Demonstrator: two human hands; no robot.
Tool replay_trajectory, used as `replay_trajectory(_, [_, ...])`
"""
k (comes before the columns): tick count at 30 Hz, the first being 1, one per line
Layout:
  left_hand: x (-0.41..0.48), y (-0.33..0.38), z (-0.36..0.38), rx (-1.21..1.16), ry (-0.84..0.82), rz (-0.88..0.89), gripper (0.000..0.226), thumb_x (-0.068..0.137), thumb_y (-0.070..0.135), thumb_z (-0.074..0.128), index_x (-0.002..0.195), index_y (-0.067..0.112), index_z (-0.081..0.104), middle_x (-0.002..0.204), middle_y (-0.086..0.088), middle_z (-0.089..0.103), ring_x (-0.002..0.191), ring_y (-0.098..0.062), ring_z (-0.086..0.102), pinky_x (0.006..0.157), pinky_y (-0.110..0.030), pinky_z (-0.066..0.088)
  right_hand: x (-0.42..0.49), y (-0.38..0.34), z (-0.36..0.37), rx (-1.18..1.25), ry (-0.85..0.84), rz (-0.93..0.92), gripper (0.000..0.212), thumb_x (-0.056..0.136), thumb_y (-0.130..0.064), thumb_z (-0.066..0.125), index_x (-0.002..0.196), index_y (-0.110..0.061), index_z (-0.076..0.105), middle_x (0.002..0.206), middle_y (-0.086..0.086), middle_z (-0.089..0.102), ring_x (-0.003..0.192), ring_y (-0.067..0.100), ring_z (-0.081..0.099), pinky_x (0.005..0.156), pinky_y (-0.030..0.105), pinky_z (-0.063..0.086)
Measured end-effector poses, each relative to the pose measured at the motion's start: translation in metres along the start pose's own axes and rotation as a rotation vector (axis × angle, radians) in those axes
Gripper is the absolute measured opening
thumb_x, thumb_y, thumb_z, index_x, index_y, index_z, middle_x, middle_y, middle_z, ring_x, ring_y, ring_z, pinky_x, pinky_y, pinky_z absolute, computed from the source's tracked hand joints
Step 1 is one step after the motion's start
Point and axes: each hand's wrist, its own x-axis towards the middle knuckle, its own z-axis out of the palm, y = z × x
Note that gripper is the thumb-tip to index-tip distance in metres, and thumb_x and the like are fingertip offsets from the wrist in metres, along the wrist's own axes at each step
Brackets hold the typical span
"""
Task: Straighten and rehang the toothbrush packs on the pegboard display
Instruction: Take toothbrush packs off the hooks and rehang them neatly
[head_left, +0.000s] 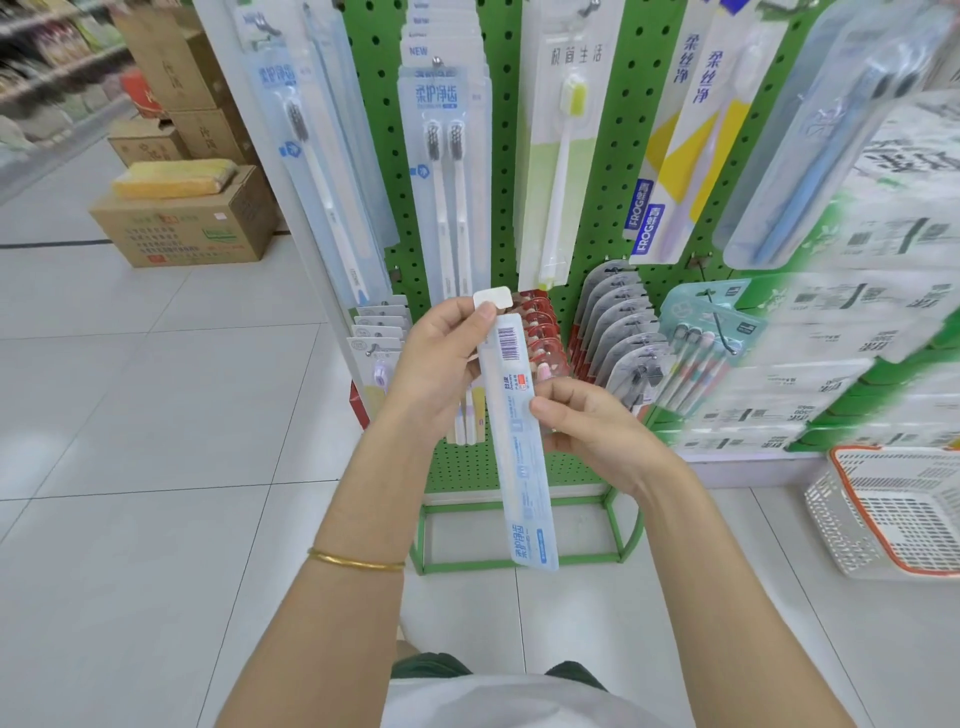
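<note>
— How do the hands sit?
— Both are raised before the pegboard's (618, 156) lower edge. The left hand (441, 358) pinches the toothbrush pack (524, 467) just under its hang tab; the right hand (597, 431) pinches its right edge midway down.
— And the pack?
— Off the hooks, nearly upright, barcode side showing.
— Containers?
— A white basket (836, 514) is on the floor at the right. A cardboard box (208, 234) at the left has a yellow bundle (174, 179) on top.

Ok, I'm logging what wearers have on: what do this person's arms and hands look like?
Both arms are bare, with no sleeves, gloves or watch in view. The forearm of the left hand carries a thin gold bangle; the right hand wears nothing visible.
</note>
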Motion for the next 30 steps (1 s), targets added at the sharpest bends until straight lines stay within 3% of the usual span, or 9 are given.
replay_trajectory(3, [-0.002,0.009,-0.005,-0.065,-0.044,0.006,0.014,0.097,0.014,0.05,0.087,0.013,0.059,0.07,0.003,0.061,0.066,-0.009,0.058,0.068,-0.025,0.049,0.008,-0.007,0.009,0.03,-0.135,-0.015,0.067,0.064,-0.052,0.08,0.112,-0.009,0.061,0.111,0.009,0.069,0.108,0.025,0.064,0.095,0.041,0.051])
replay_trajectory(6, [-0.004,0.023,-0.013,-0.092,-0.055,0.033,0.012,0.097,0.015,0.049,0.092,0.011,0.06,0.069,0.005,0.06,0.067,-0.011,0.057,0.07,-0.026,0.048,0.015,-0.02,0.023,0.003,-0.178,-0.046,0.07,0.062,-0.051,0.081,0.113,-0.007,0.062,0.108,0.011,0.069,0.11,0.029,0.063,0.093,0.04,0.052])
replay_trajectory(10, [-0.005,0.05,-0.028,0.02,0.042,0.139,0.02,0.097,0.021,0.052,0.112,0.012,0.06,0.093,0.001,0.068,0.088,-0.013,0.063,0.077,-0.027,0.051,0.031,-0.047,0.043,-0.133,-0.044,-0.123,0.062,0.064,-0.038,0.076,0.113,-0.005,0.059,0.107,0.017,0.068,0.097,0.02,0.065,0.078,0.026,0.052])
replay_trajectory(13, [-0.008,0.075,-0.041,0.106,0.106,0.27,0.021,0.096,0.029,0.053,0.11,0.016,0.062,0.106,-0.006,0.066,0.098,-0.02,0.063,0.088,-0.038,0.052,0.041,-0.077,0.067,-0.279,0.072,-0.194,0.049,0.063,-0.045,0.078,0.102,-0.019,0.061,0.098,0.003,0.067,0.092,0.015,0.065,0.079,0.027,0.05])
replay_trajectory(16, [-0.014,0.099,-0.05,0.094,0.16,0.372,0.02,0.097,0.032,0.049,0.101,0.016,0.061,0.099,-0.01,0.064,0.091,-0.019,0.062,0.086,-0.039,0.053,0.047,-0.107,0.096,-0.407,0.298,-0.266,0.04,0.07,-0.041,0.079,0.097,-0.022,0.056,0.092,-0.004,0.061,0.083,0.011,0.059,0.075,0.026,0.05])
replay_trajectory(18, [-0.014,0.112,-0.055,0.132,0.196,0.451,0.019,0.094,0.032,0.054,0.1,0.016,0.061,0.096,-0.004,0.065,0.088,-0.012,0.062,0.082,-0.03,0.053,0.052,-0.123,0.116,-0.478,0.435,-0.318,0.041,0.071,-0.043,0.077,0.095,-0.021,0.053,0.09,-0.003,0.059,0.08,0.013,0.058,0.071,0.028,0.049])
replay_trajectory(21, [-0.008,0.126,-0.062,0.198,0.261,0.538,0.006,0.093,0.015,0.059,0.099,0.015,0.061,0.089,0.006,0.063,0.078,0.0,0.059,0.072,-0.017,0.048,0.064,-0.137,0.136,-0.614,0.571,-0.382,0.047,0.071,-0.051,0.074,0.089,-0.016,0.048,0.082,-0.001,0.054,0.072,0.017,0.052,0.067,0.034,0.046])
replay_trajectory(25, [0.005,0.138,-0.073,0.222,0.345,0.555,0.012,0.093,0.011,0.056,0.104,0.011,0.061,0.092,0.003,0.064,0.078,-0.002,0.058,0.07,-0.019,0.046,0.08,-0.149,0.152,-0.731,0.635,-0.398,0.051,0.074,-0.057,0.069,0.086,-0.016,0.042,0.075,-0.005,0.044,0.061,0.012,0.042,0.054,0.031,0.034])
replay_trajectory(30, [0.018,0.142,-0.084,0.22,0.403,0.546,0.015,0.094,0.008,0.053,0.107,0.01,0.061,0.098,-0.001,0.067,0.085,-0.007,0.061,0.074,-0.02,0.05,0.091,-0.156,0.166,-0.775,0.642,-0.371,0.053,0.076,-0.058,0.065,0.086,-0.014,0.038,0.077,-0.003,0.042,0.064,0.018,0.042,0.052,0.031,0.028])
